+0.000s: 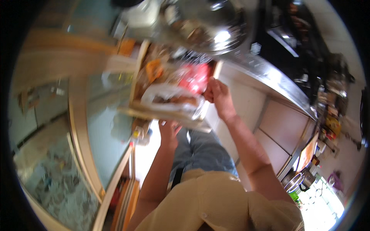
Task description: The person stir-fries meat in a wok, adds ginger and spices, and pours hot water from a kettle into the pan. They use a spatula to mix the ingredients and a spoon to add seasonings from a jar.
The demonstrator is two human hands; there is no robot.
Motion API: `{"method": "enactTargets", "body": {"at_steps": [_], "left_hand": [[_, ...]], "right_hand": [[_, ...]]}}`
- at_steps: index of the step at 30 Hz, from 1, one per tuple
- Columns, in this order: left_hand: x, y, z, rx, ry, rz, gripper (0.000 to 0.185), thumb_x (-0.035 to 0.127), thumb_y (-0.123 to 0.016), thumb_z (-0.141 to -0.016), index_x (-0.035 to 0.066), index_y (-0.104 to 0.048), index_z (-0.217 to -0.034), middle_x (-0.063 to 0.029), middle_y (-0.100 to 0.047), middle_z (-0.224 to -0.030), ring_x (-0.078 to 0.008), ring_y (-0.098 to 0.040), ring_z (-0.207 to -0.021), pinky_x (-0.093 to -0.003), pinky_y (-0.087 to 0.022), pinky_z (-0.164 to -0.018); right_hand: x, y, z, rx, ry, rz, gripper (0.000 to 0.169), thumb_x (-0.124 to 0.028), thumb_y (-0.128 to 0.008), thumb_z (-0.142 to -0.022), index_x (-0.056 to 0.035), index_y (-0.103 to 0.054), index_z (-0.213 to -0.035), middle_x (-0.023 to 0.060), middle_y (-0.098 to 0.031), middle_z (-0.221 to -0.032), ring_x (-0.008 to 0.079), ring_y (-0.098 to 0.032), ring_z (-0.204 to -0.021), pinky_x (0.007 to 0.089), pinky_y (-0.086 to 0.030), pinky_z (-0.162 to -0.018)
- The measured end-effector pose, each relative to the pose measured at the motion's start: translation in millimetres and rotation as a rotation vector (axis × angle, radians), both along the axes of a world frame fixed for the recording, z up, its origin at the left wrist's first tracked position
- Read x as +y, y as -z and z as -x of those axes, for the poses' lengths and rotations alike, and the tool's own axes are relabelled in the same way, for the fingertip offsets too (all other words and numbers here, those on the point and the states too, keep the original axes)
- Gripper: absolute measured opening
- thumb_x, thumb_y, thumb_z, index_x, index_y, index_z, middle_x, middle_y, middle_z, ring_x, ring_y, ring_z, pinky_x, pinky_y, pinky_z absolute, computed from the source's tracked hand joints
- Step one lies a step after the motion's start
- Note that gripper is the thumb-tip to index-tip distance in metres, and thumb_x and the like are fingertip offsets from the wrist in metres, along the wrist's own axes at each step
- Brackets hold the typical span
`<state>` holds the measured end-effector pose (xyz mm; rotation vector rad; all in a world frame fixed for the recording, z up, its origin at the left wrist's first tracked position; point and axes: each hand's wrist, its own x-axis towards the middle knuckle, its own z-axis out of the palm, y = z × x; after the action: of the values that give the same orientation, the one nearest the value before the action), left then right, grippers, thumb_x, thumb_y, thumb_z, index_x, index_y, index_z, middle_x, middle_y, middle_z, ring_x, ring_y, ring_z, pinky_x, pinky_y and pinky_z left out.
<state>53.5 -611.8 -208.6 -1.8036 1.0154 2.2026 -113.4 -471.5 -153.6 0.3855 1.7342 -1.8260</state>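
A pulled-out wooden drawer (pixel 136 83) lies before me, blurred by motion. In its front part sits a white plastic bag (pixel 150 92) with brownish contents. Behind that bag are a red plastic package (pixel 195 76) and an orange packet (pixel 154 70) among clear wrappings. My right hand (pixel 218 93) is curled into a fist at the drawer's right side, close to both bags; what lies inside its fingers is hidden. My left hand (pixel 169 130) is at the near side of the drawer front (pixel 167 115), its fingertips partly hidden by that board.
A large shiny metal pan or bowl (pixel 208 29) stands on the counter above the drawer. A black gas stove (pixel 277 37) is at the upper right, over a metal counter edge (pixel 268 70). Wood-framed glass panels (pixel 79 115) stand at left. Pale cabinet doors (pixel 283 124) are at right.
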Motion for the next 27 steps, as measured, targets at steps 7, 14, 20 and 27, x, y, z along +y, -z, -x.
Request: {"method": "enactTargets", "body": {"at_steps": [7, 14, 20, 27], "left_hand": [[-13.3, 21.3, 11.7, 0.126, 0.123, -0.017, 0.007, 0.003, -0.053, -0.072, 0.005, -0.047, -0.070, -0.0053, -0.052, -0.073, -0.0161, -0.055, -0.068, -0.0397, -0.055, -0.080], [-12.6, 23.9, 91.9, 0.307, 0.126, -0.093, 0.020, -0.002, -0.054, -0.075, 0.003, -0.052, -0.093, -0.0081, -0.055, -0.085, -0.0205, -0.058, -0.076, -0.0405, -0.055, -0.083], [-17.8, 25.3, 137.6, 0.455, 0.032, -0.130, 0.051, -0.003, -0.049, -0.082, 0.005, -0.038, -0.131, -0.0200, -0.051, -0.123, -0.0340, -0.055, -0.111, -0.0446, -0.047, -0.097], [-25.1, 67.6, 165.2, 0.822, 0.235, -0.324, 0.071, -0.004, -0.046, -0.081, 0.014, -0.025, -0.147, -0.0133, -0.031, -0.148, -0.0281, -0.041, -0.128, -0.0407, -0.044, -0.097]], "right_hand": [[103.4, -131.4, 144.2, 1.100, 0.330, -0.832, 0.027, -0.020, -0.043, -0.099, -0.0009, -0.055, -0.084, 0.0114, -0.058, -0.072, 0.0207, -0.056, -0.064, 0.0313, -0.045, -0.061], [198.8, -172.3, 245.2, 1.337, 0.192, -1.546, 0.033, -0.032, -0.047, -0.095, -0.0086, -0.064, -0.111, 0.0163, -0.062, -0.110, 0.0340, -0.059, -0.100, 0.0409, -0.045, -0.089], [74.4, -122.0, 74.9, 1.116, -0.262, -0.875, 0.017, -0.015, -0.053, -0.093, -0.0044, -0.063, -0.101, 0.0076, -0.063, -0.094, 0.0139, -0.060, -0.075, 0.0269, -0.048, -0.068], [20.1, 90.8, 1.3, 0.874, -0.945, -0.706, 0.030, -0.004, -0.057, -0.085, -0.0070, -0.053, -0.114, 0.0145, -0.058, -0.110, 0.0355, -0.057, -0.095, 0.0422, -0.046, -0.083]]}}
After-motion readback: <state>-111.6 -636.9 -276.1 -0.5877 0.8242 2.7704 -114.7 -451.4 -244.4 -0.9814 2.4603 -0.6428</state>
